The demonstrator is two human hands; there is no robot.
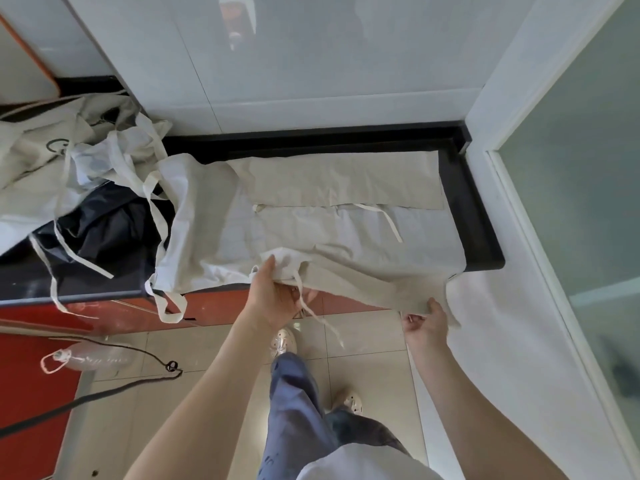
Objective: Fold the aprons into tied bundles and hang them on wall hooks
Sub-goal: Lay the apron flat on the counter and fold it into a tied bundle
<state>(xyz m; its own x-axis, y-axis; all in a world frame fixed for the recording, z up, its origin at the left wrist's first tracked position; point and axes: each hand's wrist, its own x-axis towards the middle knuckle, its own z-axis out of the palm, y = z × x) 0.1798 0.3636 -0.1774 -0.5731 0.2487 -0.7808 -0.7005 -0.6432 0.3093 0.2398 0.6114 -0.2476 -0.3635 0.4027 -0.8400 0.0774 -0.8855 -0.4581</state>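
Observation:
A cream apron (311, 223) lies spread across the black counter (478, 216), its far third folded toward me. A thin tie (388, 216) rests on its middle. My left hand (273, 296) grips the bunched near edge where a strap hangs down. My right hand (424, 322) pinches the near right corner of the same apron, which hangs off the counter's front edge.
A heap of more cream aprons (52, 157) and a dark navy cloth (107, 230) with trailing straps lies on the counter's left. Red cabinet fronts (214, 306) stand below. A clear plastic bottle (90, 358) and a black cord (104, 393) hang at lower left. A glass door (581, 168) is on the right.

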